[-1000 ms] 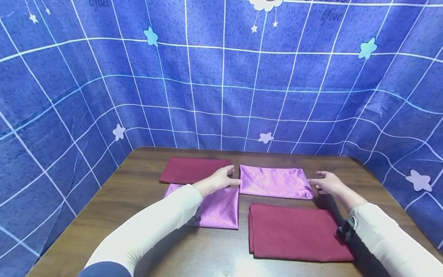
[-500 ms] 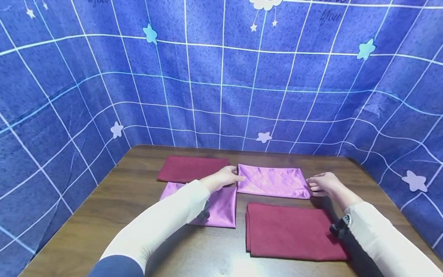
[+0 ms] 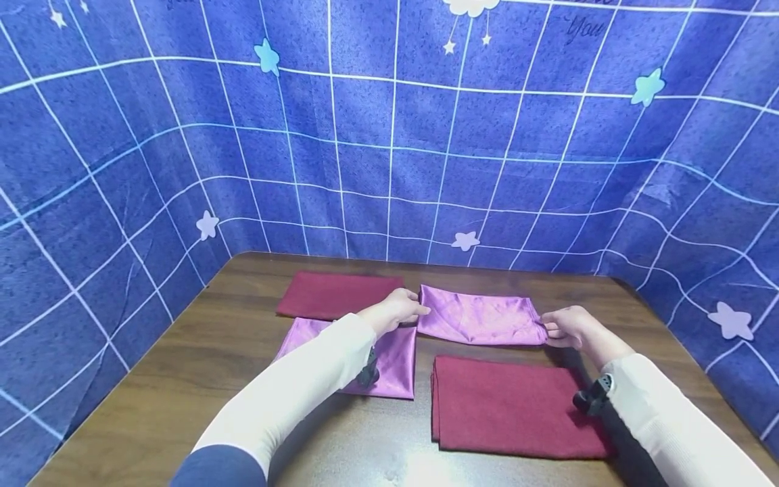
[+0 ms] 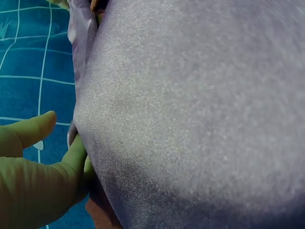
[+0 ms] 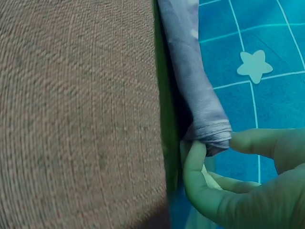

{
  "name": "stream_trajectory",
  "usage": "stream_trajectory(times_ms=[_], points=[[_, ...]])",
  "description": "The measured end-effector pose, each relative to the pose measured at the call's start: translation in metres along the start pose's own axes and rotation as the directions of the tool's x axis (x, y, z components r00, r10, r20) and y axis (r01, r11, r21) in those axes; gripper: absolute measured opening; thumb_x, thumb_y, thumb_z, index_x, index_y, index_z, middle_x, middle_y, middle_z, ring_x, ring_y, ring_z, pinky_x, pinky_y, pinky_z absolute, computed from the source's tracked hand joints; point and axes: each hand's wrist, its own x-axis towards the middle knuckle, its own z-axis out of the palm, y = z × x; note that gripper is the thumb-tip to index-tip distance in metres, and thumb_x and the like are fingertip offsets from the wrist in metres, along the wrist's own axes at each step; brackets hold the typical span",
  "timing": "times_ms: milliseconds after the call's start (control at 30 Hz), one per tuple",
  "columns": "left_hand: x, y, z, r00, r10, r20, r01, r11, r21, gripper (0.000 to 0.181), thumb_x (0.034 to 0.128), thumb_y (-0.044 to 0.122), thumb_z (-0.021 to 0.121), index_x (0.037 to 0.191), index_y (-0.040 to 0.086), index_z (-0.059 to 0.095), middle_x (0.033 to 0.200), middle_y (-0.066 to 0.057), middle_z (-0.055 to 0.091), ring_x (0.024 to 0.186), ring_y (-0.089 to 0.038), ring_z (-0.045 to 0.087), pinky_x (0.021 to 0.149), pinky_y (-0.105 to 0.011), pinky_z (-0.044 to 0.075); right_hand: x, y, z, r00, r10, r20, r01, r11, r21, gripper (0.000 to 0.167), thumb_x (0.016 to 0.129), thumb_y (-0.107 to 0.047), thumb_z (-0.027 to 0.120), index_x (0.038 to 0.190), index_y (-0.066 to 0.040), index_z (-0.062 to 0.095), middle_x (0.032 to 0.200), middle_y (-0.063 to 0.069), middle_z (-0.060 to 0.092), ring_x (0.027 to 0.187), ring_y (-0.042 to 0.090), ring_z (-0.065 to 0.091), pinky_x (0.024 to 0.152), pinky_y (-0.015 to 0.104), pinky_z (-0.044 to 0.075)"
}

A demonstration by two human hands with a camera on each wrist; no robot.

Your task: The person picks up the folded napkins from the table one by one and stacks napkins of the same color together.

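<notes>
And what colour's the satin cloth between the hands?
Satin cloth: shiny pinkish purple; clearest in head view.

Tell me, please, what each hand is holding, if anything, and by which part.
The left hand and right hand hold the farther purple cloth by its left and right ends, respectively.

The left arm wears a white, long, close-fitting sleeve [image 3: 304,389], lightly creased, meeting a navy blue section [image 3: 222,467] along a curved edge at the lower border of the head view. The right arm wears a matching white sleeve [image 3: 675,419], finely ribbed. Each wrist carries a small, black, block-shaped device: left unit [image 3: 368,373], partly hidden by the cuff; right unit [image 3: 592,398], more exposed. Markings on both are too small to read.
</notes>
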Motion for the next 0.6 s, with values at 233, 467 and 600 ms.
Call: stream_trajectory(times_ms=[233, 467, 600], points=[[0.025, -0.017, 0.003, 0.998, -0.036, -0.052, 0.04, 0.997, 0.068, 0.058, 0.0805, 0.007, 0.076, 0.132, -0.006, 0.053, 0.099, -0.011, 0.068, 0.07, -0.007, 0.058, 0.075, -0.025, 0.054, 0.006, 0.003, 0.001, 0.995, 0.017, 0.101, -0.018, 1.0, 0.006, 0.007, 0.096, -0.006, 0.049, 0.093, -0.004, 0.056, 0.072, -0.003, 0.06, 0.069, 0.006, 0.061, 0.069, 0.025, 0.054], [0.057, -0.043, 0.004, 1.0, -0.009, -0.02, 0.01, 1.0, 0.01, 0.046, 0.0827, 0.008, 0.073, 0.123, -0.007, 0.057, 0.084, -0.002, 0.064, 0.072, -0.01, 0.06, 0.075, -0.029, 0.055, 0.01, 0.007, 0.002, 0.986, 0.019, 0.164, -0.027, 0.999, 0.045, 0.008, 0.096, -0.008, 0.048, 0.1, -0.001, 0.046, 0.078, -0.004, 0.06, 0.076, 0.006, 0.06, 0.073, 0.024, 0.052], [0.129, -0.093, 0.005, 1.0, -0.018, 0.024, 0.019, 0.998, -0.053, 0.053, 0.0793, 0.009, 0.076, 0.127, -0.002, 0.056, 0.105, -0.01, 0.067, 0.092, -0.021, 0.066, 0.079, -0.038, 0.057, 0.011, 0.01, -0.001, 0.987, -0.007, 0.162, -0.009, 0.995, 0.096, 0.004, 0.095, -0.005, 0.048, 0.097, -0.001, 0.048, 0.078, -0.004, 0.062, 0.074, 0.006, 0.062, 0.073, 0.023, 0.054]])
